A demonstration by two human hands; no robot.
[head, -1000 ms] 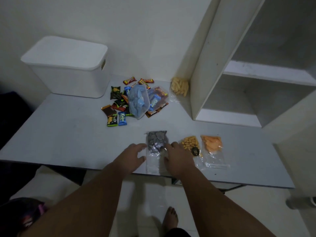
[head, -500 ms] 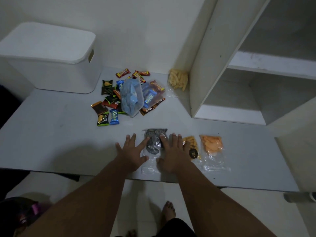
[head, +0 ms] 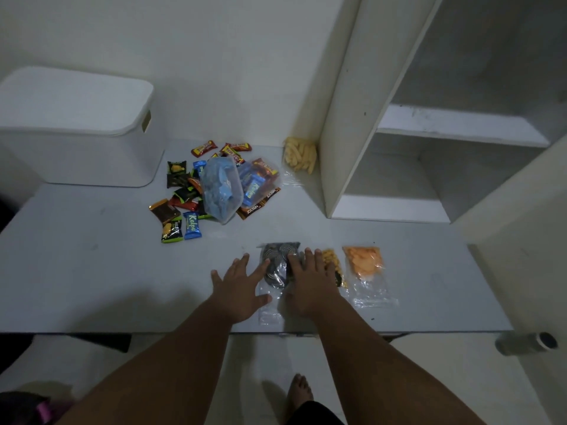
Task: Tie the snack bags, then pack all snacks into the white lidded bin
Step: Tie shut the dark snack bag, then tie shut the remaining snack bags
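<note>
Near the counter's (head: 92,271) front edge, your left hand (head: 239,289) and right hand (head: 310,283) lie flat, fingers straight, grasping nothing. The right presses on the clear bag of dark spiral snacks (head: 276,265) and the left rests at that bag's left edge. Just right lie a yellow-snack bag (head: 333,261) and an orange-snack bag (head: 364,262). At the back left the white lidded bin (head: 76,127) stands with its lid on, near the wrapped snacks (head: 184,197).

The white lidded bin (head: 76,142) looks like smooth matt plastic. The snack bags (head: 368,289) are clear, glossy film (crinkled, catching glints), and the small wrappers (head: 191,230) are shiny foil-like plastic. The table (head: 92,271) is smooth and matt; the shelf unit (head: 343,118) is matt white board.
</note>
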